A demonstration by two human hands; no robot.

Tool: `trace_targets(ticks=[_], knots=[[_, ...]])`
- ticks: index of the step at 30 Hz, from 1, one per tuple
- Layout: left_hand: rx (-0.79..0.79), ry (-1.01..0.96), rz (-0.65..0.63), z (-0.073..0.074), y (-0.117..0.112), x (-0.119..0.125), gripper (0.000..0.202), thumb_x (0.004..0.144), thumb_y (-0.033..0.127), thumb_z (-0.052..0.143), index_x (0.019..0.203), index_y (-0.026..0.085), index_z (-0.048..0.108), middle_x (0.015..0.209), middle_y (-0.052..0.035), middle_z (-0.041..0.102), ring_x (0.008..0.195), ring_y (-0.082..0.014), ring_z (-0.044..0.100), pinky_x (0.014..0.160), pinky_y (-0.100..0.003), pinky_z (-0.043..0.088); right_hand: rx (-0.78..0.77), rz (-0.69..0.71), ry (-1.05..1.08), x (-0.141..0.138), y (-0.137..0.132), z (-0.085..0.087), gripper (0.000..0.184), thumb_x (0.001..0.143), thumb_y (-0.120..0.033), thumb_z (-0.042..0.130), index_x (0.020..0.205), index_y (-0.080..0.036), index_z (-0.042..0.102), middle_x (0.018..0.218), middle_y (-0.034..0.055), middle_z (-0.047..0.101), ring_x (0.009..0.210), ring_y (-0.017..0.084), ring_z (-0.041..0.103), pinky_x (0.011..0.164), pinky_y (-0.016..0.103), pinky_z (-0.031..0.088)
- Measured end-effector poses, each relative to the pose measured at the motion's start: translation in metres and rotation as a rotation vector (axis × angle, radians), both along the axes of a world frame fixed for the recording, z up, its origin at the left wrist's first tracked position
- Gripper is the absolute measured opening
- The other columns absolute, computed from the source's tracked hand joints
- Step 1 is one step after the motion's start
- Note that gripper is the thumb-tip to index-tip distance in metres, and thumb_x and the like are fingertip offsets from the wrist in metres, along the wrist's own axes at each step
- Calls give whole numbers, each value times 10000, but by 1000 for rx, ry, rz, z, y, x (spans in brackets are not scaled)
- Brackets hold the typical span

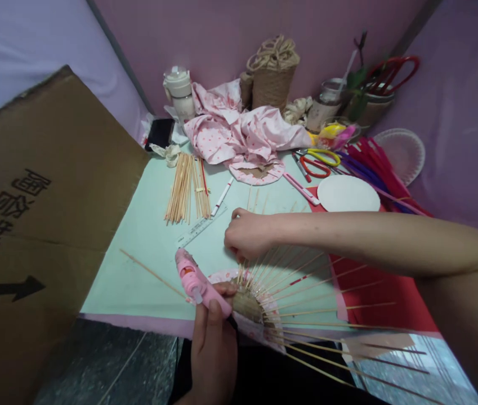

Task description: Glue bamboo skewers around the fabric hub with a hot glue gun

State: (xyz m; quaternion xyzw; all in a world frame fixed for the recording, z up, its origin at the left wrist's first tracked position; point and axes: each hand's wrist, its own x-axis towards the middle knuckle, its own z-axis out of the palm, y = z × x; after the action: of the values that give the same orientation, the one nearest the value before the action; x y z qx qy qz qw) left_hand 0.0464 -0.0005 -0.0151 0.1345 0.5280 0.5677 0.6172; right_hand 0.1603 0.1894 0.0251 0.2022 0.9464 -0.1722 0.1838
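Note:
My left hand [213,343] is closed round a pink glue gun [199,283], its nozzle pointing up and left, close to a single loose stick [152,274]. My right hand [245,235] is closed, pinching the inner ends of thin wooden sticks [306,287] that fan out to the right from a round cardboard disc [247,304] edged with pink patterned fabric. The disc lies at the near edge of the pale green mat [146,242]. What the fingertips grip is partly hidden.
A large cardboard sheet [40,225] leans at the left. A bundle of sticks [186,188], a clear ruler [200,226], pink cloth [239,132], scissors [317,160], a white disc [347,194], red paper [374,287], a twine basket [272,73] and jars lie beyond.

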Motion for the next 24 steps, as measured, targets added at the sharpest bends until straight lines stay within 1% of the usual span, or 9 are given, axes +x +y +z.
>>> trace_targets(ticks=[3,8,10,14,17,20,22,24], knots=[[-12,19,-14,-2,0,-2,437,785,553,678,1032,194,658,1054,-109,705,1010,-288,663,849,-413,556,12,2,4,1,-1,0,166,762,-228,663,828,-132,780,802,119,757,761,230,624,843,434,254],[-13,12,-26,-11,-2,-8,458,795,527,681,1118,204,643,1066,-104,713,1024,-277,666,883,-406,546,21,13,9,4,-1,4,177,781,-257,668,857,-150,786,848,123,772,793,241,640,874,445,254],[-16,-6,-30,-13,-2,-8,450,815,514,668,1142,208,633,1067,-100,715,1031,-269,665,893,-400,539,20,19,12,5,-1,5,185,789,-264,670,872,-146,786,856,122,774,810,238,640,884,438,254],[-16,0,2,-9,-2,-5,457,814,519,671,1159,225,611,1070,-88,718,1049,-265,658,880,-386,537,22,32,15,4,0,3,186,786,-261,669,863,-135,782,844,124,775,801,240,637,880,442,263],[-32,26,-27,-5,-2,-4,449,820,538,658,1144,232,610,1053,-76,719,999,-263,669,866,-400,536,27,38,19,2,1,1,191,779,-257,668,858,-125,780,840,132,774,793,250,641,874,451,269],[-60,57,-47,-3,-3,-5,444,828,558,639,1136,240,617,1013,-56,720,917,-243,675,835,-389,537,29,38,14,1,1,2,172,771,-255,680,837,-127,774,836,132,774,788,252,645,874,456,269],[-62,72,-56,-3,-3,-5,449,825,565,639,1123,230,626,983,-57,722,870,-240,676,799,-381,543,28,37,16,1,1,2,157,768,-258,690,837,-139,766,831,117,774,785,248,646,877,457,267],[-50,73,-28,-2,-2,-4,452,820,556,648,1113,212,626,976,-69,723,871,-247,678,787,-380,544,26,37,25,2,2,3,158,762,-273,705,856,-157,756,829,95,773,782,239,644,884,454,262]])
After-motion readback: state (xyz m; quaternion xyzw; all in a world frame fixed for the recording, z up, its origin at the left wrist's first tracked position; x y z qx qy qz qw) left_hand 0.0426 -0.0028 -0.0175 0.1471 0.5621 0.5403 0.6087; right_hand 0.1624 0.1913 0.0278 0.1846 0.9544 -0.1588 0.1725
